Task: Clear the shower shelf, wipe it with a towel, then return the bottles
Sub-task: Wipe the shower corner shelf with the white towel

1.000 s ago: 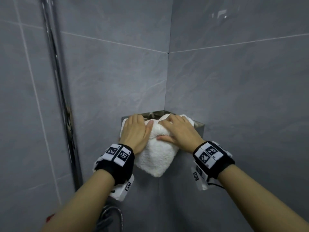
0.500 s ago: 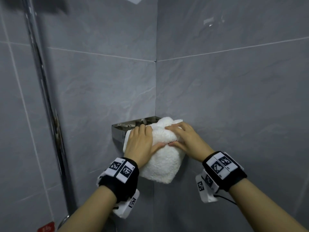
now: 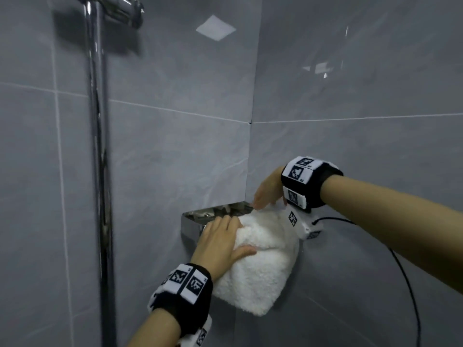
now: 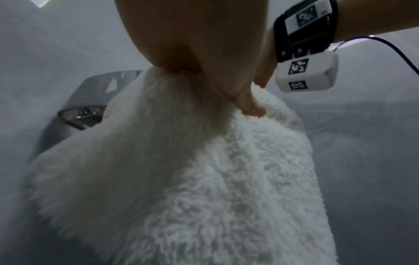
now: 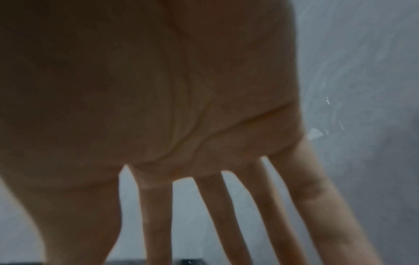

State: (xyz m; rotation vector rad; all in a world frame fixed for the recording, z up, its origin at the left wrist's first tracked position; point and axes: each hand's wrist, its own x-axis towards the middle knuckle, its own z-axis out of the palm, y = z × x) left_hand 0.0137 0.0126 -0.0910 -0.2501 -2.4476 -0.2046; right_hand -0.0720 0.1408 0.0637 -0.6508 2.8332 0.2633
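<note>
Two hands meet at the corner shelf (image 3: 194,216) in the head view. The left hand (image 3: 220,242) lies flat on the white towel (image 3: 260,266), fingers straight, thumb spread right; the towel drapes over the shelf's near edge and hangs below the hand. The right hand (image 3: 266,190), fingers extended, sits at the towel's far right top, by the wall. A chrome shower rail (image 3: 97,146) stands to the left.

Left wrist view: the towel (image 4: 204,179) fills the frame beneath the palm (image 4: 192,35), thumb pressing its pile; the shelf (image 4: 86,111) shows left.

Right wrist view: the right hand's fingers (image 5: 317,197) are straight and spread, holding nothing.
</note>
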